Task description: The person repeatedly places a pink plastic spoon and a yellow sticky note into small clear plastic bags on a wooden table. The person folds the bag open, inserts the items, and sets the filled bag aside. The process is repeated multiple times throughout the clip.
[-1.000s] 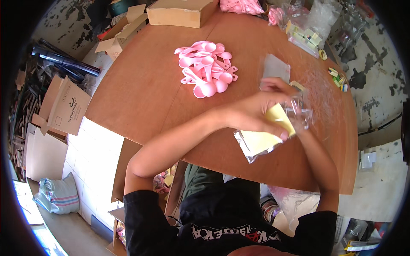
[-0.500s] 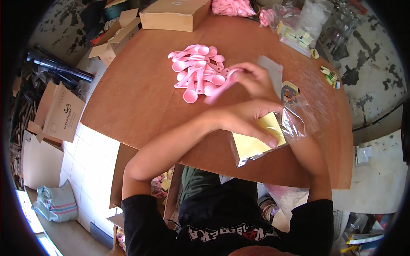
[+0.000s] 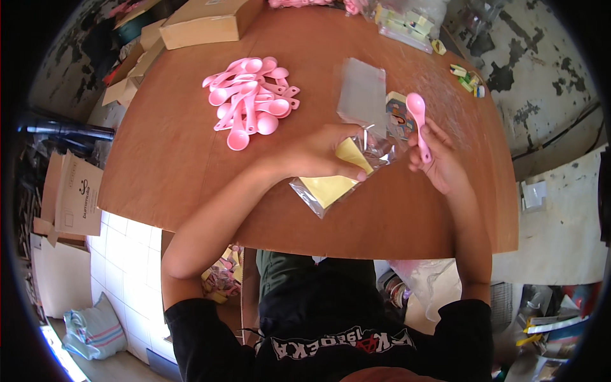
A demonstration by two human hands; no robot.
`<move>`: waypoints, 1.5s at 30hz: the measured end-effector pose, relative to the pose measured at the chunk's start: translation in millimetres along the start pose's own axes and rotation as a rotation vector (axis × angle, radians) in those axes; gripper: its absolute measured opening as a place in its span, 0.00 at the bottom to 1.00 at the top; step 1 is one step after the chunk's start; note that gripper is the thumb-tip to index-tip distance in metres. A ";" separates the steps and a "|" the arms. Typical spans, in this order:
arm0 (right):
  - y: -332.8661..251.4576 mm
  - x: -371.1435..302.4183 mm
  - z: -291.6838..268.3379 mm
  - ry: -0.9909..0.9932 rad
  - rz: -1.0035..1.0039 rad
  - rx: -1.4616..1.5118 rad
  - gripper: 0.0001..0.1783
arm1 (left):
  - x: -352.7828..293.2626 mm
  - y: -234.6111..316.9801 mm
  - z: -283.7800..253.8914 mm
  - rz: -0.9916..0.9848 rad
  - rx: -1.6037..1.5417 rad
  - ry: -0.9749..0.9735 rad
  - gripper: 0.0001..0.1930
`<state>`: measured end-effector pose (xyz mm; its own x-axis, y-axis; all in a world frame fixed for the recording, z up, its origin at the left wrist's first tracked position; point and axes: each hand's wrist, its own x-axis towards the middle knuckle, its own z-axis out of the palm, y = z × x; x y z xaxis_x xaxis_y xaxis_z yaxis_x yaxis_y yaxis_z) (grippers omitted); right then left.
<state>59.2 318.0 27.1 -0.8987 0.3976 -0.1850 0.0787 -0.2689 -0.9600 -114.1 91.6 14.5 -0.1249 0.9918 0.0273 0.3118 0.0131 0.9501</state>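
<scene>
Pinching a pink spoon (image 3: 417, 118) between thumb and fingers with the right grip (image 3: 439, 156), bowl upward, handle end down past the fingertips. Held above the desk (image 3: 165, 134), just to the right of the left grip (image 3: 324, 149), without touching it. With that left grip, pressing thumb against fingers on a clear bag (image 3: 310, 198), a plain yellow card (image 3: 324, 189) inside; tilted, with loose, crinkled plastic at the upper right, toward the spoon.

Just beyond the two grips, lying on the desk: a colourful printed card (image 3: 400, 118), partly overlapped in view by the spoon, and, touching or nearly so, a stack of flat clear bags (image 3: 363, 92). Farther to the left, heaped loosely: a pile of pink spoons (image 3: 251, 102), well apart from the one in hand. Near the right edge, scattered: small yellow and green pieces (image 3: 470, 81). Along the far edge: a closed cardboard box (image 3: 200, 25) at left and a clear packet of pale pieces (image 3: 407, 28) at right.

Below the desk, beside the left arm: an open box of pink and yellow things (image 3: 226, 270). Out on the floor at left: a striped sack (image 3: 95, 328) and a brown carton (image 3: 76, 191).
</scene>
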 end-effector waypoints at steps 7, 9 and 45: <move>0.0 -12.5 -10.3 -0.046 -0.562 -0.621 0.12 | 2.6 4.4 2.0 -0.121 0.066 -0.009 0.31; -0.9 -16.8 2.2 -0.006 -0.822 -0.812 0.11 | 2.0 6.1 3.6 -0.023 0.133 0.039 0.31; 8.4 -25.5 8.7 -0.088 -0.539 -0.678 0.12 | 0.9 15.7 13.7 -0.003 0.028 -0.055 0.21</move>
<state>79.0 298.0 25.6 -0.9153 0.2439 0.3204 -0.1517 0.5281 -0.8355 -96.5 94.4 25.2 -0.0745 0.9972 0.0068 0.3377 0.0188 0.9411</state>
